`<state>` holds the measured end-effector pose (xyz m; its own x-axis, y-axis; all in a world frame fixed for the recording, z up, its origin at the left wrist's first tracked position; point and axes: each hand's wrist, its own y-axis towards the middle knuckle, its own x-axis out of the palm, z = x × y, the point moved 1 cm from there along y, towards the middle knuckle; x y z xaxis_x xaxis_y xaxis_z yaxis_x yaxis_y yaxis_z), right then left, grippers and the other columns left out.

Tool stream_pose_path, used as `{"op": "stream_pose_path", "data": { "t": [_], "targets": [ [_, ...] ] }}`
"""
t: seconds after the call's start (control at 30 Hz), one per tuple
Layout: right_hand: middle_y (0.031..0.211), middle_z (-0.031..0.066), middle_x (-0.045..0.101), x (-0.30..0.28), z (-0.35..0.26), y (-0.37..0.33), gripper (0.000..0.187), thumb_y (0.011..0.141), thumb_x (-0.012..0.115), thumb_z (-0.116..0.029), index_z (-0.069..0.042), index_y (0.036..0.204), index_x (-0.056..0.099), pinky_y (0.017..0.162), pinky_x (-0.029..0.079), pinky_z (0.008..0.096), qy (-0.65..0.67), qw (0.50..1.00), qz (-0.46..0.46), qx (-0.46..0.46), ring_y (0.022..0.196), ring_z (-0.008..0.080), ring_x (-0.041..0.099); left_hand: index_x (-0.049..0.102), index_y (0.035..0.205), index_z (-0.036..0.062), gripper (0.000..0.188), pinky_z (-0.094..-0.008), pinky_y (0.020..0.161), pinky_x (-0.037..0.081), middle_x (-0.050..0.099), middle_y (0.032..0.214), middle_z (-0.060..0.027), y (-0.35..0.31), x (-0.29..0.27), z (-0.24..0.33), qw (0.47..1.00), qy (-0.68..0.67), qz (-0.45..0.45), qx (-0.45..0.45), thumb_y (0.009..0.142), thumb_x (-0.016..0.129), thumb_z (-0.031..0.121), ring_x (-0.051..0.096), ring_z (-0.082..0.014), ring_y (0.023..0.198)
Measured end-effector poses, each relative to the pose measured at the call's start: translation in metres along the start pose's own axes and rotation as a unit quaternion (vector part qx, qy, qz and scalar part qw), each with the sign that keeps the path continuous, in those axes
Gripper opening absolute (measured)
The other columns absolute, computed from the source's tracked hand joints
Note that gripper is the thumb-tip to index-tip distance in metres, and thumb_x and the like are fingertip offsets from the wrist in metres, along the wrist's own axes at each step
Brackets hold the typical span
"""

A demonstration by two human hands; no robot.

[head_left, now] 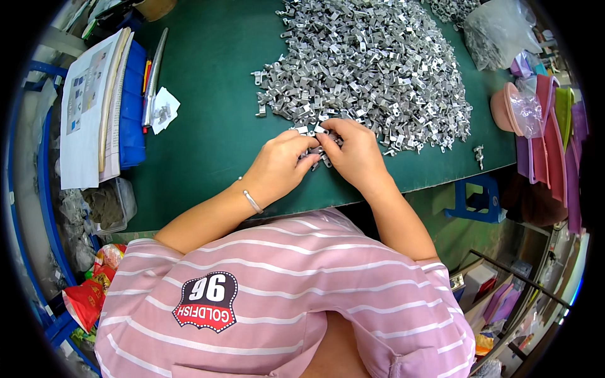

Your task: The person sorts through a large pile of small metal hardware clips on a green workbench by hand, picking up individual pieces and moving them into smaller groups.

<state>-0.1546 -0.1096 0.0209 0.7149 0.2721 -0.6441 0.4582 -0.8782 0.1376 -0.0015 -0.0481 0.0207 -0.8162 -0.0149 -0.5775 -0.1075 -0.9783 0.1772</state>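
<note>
A large heap of small silvery metal brackets (378, 69), bent and with holes, spreads over the green table. At its near edge my left hand (276, 165) and my right hand (356, 154) meet, fingers bent and fingertips almost touching. Both hands pinch at small metal brackets (325, 160) between them. Which single piece each hand grips is partly hidden by the fingers. A bracelet circles my left wrist.
On the left stand a blue bin (133, 104) with papers, and a metal ruler-like bar (155, 75). A clear plastic bag (501, 34), a pink tub (505, 108) and colourful plastic pieces (554, 145) line the right. A blue stool (474, 198) sits below the table edge.
</note>
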Motion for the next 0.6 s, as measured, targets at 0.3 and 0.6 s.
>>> {"op": "stream_pose_path", "data": {
  "t": [0.3, 0.6],
  "targets": [
    [0.077, 0.0056, 0.066, -0.013, 0.012, -0.011, 0.014, 0.08, 0.067, -0.011, 0.0, 0.089, 0.067, 0.056, 0.047, 0.0275, 0.197, 0.974, -0.017, 0.112, 0.063, 0.0147, 0.059, 0.059, 0.088, 0.0014, 0.01, -0.018, 0.044, 0.034, 0.058, 0.076, -0.002, -0.004, -0.013, -0.002, 0.843, -0.428, -0.045, -0.324, 0.087, 0.061, 0.011, 0.045, -0.0041, 0.056],
    [0.08, 0.0125, 0.054, -0.024, 0.021, -0.026, 0.013, 0.091, 0.051, -0.013, -0.001, 0.093, 0.057, 0.041, 0.034, 0.0188, 0.777, 0.608, -0.086, 0.139, 0.055, 0.0135, 0.049, 0.056, 0.084, 0.001, 0.014, -0.0187, 0.046, 0.034, 0.054, 0.077, -0.0058, -0.008, -0.014, -0.009, 0.632, -0.695, -0.085, -0.332, 0.09, 0.051, 0.013, 0.044, -0.0072, 0.057]
  ]
}}
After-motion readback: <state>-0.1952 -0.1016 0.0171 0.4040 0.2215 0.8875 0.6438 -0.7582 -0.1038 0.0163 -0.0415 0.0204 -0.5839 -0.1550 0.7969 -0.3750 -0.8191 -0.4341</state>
